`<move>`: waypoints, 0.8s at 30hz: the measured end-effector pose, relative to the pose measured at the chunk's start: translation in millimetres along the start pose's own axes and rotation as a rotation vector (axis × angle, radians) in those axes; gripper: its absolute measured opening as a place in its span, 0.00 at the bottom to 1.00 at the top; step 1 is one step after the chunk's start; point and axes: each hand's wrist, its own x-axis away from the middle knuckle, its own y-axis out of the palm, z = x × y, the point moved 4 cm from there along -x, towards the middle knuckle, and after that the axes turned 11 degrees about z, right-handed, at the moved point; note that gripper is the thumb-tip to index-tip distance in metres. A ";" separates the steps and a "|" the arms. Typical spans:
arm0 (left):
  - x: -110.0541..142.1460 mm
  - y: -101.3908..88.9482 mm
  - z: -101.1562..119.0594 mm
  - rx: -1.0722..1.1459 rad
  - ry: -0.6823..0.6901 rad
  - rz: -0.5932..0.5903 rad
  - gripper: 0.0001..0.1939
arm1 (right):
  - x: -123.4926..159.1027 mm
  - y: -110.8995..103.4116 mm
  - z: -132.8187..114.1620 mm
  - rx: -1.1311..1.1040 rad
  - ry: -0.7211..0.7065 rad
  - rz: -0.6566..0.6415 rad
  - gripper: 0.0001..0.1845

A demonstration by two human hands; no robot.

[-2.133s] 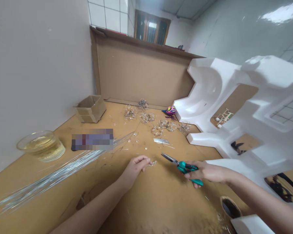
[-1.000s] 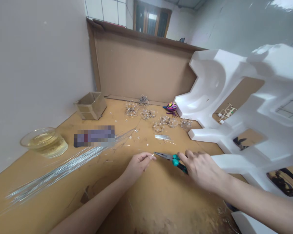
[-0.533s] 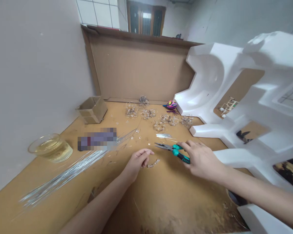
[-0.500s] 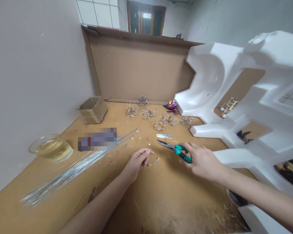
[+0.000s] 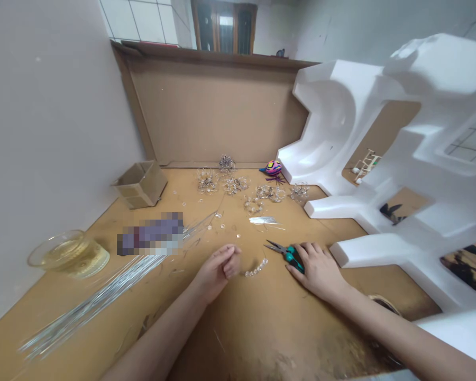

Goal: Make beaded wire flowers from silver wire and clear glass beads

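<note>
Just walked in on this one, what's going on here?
A person is working with both hands at a tan work surface. The right hand is on teal-handled needle-nose pliers, pressing them to the surface, and the left hand is curled beside a short beaded wire strand. Farther off lie wire-and-bead clusters, a bundle of straight wires and a glass bowl of yellowish liquid.

Seeing a tan board table [image 5: 269, 323] here, carrying a loose bundle of silver wires [image 5: 99, 296], a glass bowl of yellow liquid [image 5: 69, 255], a cardboard box [image 5: 139, 185], wire-and-bead clusters [image 5: 207, 181], a short bead strand [image 5: 256, 271], and pliers [image 5: 287, 253].
</note>
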 end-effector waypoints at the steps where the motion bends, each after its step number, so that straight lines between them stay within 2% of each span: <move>1: 0.4 0.2 0.1 0.018 -0.009 -0.008 0.06 | 0.2 -0.3 -1.2 -0.020 -0.010 0.010 0.25; 4: 2.2 2.4 0.1 0.056 -0.027 -0.049 0.06 | -1.4 -8.3 -8.0 -0.158 -0.033 0.040 0.25; 7: 4.2 4.7 -0.1 0.065 -0.037 -0.070 0.06 | -6.1 -20.2 -20.9 -0.467 0.026 0.025 0.22; 10: 4.9 5.6 -0.5 0.052 -0.039 -0.053 0.06 | -9.0 -18.7 -38.7 -0.878 0.195 -0.136 0.20; 13: 4.3 5.6 -0.8 0.044 -0.029 -0.032 0.06 | -6.1 -5.0 -56.6 -1.287 0.465 -0.347 0.22; 14: 3.9 5.6 -0.9 0.036 -0.025 -0.028 0.07 | -5.1 -1.6 -61.7 -1.413 0.542 -0.379 0.21; 16: 3.1 5.2 -0.9 0.014 -0.016 -0.011 0.07 | -5.0 0.9 -69.2 -1.611 0.641 -0.364 0.19; 19: 2.2 4.0 -0.3 -0.016 0.008 0.032 0.07 | -8.1 -3.2 -75.5 -1.733 0.677 -0.297 0.16; 24: 3.6 3.9 -2.8 -0.206 0.062 0.053 0.10 | -16.6 -10.7 -81.4 -1.686 0.591 -0.274 0.16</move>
